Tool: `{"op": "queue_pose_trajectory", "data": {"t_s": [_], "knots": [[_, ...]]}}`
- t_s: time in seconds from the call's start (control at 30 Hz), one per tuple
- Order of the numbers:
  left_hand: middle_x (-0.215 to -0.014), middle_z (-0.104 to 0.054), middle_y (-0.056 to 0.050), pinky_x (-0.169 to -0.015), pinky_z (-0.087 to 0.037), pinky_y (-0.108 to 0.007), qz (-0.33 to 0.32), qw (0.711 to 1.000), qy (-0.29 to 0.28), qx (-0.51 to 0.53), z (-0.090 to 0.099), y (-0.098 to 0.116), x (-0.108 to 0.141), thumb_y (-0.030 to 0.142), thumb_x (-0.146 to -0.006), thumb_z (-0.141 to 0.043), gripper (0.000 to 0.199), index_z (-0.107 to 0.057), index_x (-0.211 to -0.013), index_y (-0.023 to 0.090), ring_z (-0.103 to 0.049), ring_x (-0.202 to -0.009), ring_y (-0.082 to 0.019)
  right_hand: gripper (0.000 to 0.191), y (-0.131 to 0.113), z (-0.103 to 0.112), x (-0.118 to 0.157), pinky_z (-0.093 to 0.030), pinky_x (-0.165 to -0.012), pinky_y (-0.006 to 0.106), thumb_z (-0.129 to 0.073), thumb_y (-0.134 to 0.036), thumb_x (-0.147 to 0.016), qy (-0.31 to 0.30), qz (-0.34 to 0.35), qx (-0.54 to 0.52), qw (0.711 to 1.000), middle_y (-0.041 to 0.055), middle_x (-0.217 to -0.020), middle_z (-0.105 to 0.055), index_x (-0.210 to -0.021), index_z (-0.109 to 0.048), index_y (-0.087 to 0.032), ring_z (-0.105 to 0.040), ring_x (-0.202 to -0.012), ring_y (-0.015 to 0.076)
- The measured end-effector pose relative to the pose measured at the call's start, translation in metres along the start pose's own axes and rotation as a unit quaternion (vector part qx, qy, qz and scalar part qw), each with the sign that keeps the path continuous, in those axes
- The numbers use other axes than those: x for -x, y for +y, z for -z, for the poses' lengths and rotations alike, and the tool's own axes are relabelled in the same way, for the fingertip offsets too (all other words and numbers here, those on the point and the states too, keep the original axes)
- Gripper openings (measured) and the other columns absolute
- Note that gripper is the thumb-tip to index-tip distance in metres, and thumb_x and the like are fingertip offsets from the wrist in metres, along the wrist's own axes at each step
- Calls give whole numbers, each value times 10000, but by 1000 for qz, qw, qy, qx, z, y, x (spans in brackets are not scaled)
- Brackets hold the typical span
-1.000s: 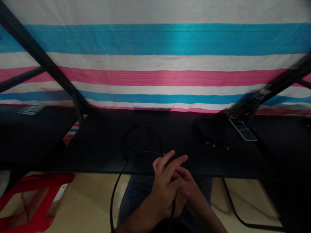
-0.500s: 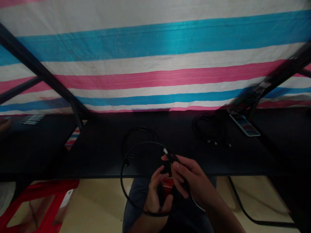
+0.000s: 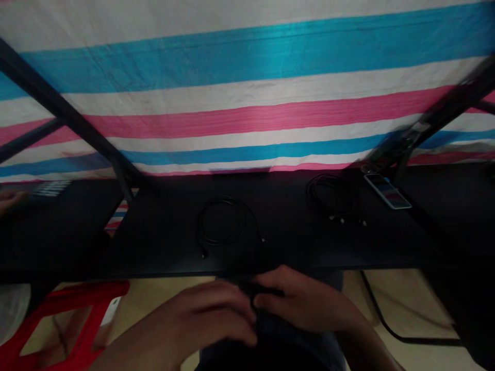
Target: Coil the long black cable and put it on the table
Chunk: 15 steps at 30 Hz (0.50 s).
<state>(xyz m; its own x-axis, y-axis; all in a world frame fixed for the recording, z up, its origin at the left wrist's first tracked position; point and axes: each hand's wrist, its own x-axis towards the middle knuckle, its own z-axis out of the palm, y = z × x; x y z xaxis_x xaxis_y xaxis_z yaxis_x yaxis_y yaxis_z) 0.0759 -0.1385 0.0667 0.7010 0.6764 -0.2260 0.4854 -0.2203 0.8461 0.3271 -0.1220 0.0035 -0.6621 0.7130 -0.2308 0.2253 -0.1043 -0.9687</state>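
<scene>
1. We find the left hand low in the head view, just below the near edge of the black table, blurred, fingers curled and reaching across toward the right.
2. We find the right hand just beside it, fingers bent inward. The fingertips of both hands meet over a dark object, apparently a black cable. We cannot tell how firmly either hand closes on it, as blur and poor light hide the grip.
3. The held item sits between the two hands, in front of the table edge and above the person's lap, not on the table top.
4. On the table, directly beyond the hands, lies a coiled black cable, flat, with its ends lying loose at the near side. It is apart from both hands.
5. Further right on the table lies a second bundle of dark cables, with small light connectors at its near side.
6. Just beside that bundle, to the right, a phone lies with its screen lit, at the foot of a black stand.
7. A striped sheet in blue, pink and white hangs behind the table.
8. A red stool stands on the floor at lower left.
9. At the far left edge, another person's hand rests on a neighbouring dark surface.
</scene>
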Motion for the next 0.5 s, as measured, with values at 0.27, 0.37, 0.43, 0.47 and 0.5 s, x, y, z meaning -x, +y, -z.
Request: {"op": "queue_pose_trajectory", "data": {"t_s": [0.27,0.37,0.43,0.47,0.5], "knots": [[-869,-748,-84,-646,-453,-333,79,990,13,-120,-35,2,-73,622,-898,-601,491,-709,-1167,225,-699,-766,-277,329,-3,-13,-2,-422,-604,222,-525,-29,-738,26,13,33,999,-14,-754,-686,-894,-765,-193,-578,-684,136],[-743,-685,-46,-572,-344,-297,82,989,33,-116,-33,-5,-82,560,-959,-524,396,-721,-913,220,-634,-677,-217,162,3,-3,2,-397,-591,213,-583,-125,-844,66,-19,11,998,-26,-714,-641,-791,-730,-168,-525,-652,110],[-663,-617,-19,-552,-300,-286,87,990,47,-99,-22,-9,-83,534,-976,-495,432,-683,-762,209,-566,-625,-178,140,9,5,7,-386,-598,213,-650,-247,-890,68,-29,1,997,-32,-711,-609,-796,-713,-164,-493,-658,104],[-625,-569,-2,-545,-287,-280,89,992,52,-79,-15,-11,-81,531,-977,-490,457,-645,-699,203,-522,-599,-159,184,13,9,11,-375,-585,212,-667,-314,-904,64,-39,-5,997,-35,-698,-584,-801,-702,-165,-474,-644,100],[-598,-517,15,-536,-278,-271,88,993,57,-52,-6,-13,-78,533,-974,-491,478,-597,-651,198,-476,-579,-142,244,16,13,15,-359,-559,210,-667,-383,-917,57,-50,-14,997,-38,-680,-553,-803,-687,-167,-453,-620,96]]}}
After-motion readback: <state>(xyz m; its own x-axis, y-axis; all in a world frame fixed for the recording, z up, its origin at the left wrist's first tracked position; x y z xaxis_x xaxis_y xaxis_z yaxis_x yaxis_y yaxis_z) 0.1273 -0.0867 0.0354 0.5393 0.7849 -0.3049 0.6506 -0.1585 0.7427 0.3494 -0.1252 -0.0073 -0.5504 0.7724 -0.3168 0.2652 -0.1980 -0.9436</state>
